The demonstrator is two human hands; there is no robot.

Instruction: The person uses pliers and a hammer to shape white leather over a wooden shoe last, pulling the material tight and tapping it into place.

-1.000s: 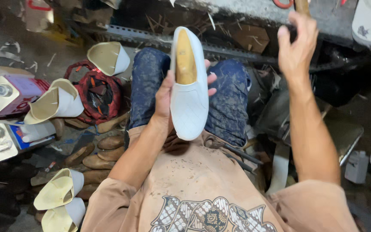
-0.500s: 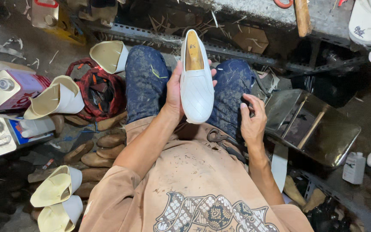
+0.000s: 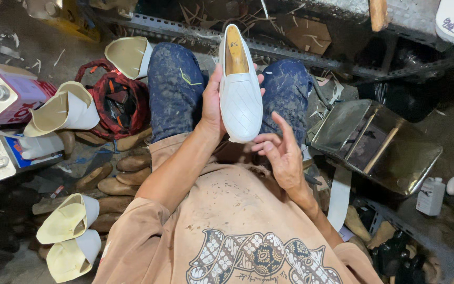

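Observation:
A white slip-on shoe [image 3: 240,89] on a tan wooden last lies lengthwise above my lap, toe toward me. My left hand [image 3: 214,102] grips it from the left side and underneath. My right hand [image 3: 279,152] sits just below the toe, fingers spread and curled, the fingertips near or touching the toe tip; it holds nothing. My knees in stained blue jeans [image 3: 177,87] flank the shoe.
Several white and cream shoe uppers [image 3: 64,110] lie at the left, with wooden lasts [image 3: 116,181], a red bag [image 3: 116,97] and metal cans [image 3: 1,97]. A dented metal tin [image 3: 379,144] sits right. A perforated metal rail [image 3: 185,29] runs across ahead.
My right hand came down from the bench at the upper right to my lap, then rose to the shoe's toe. The left hand kept holding the shoe.

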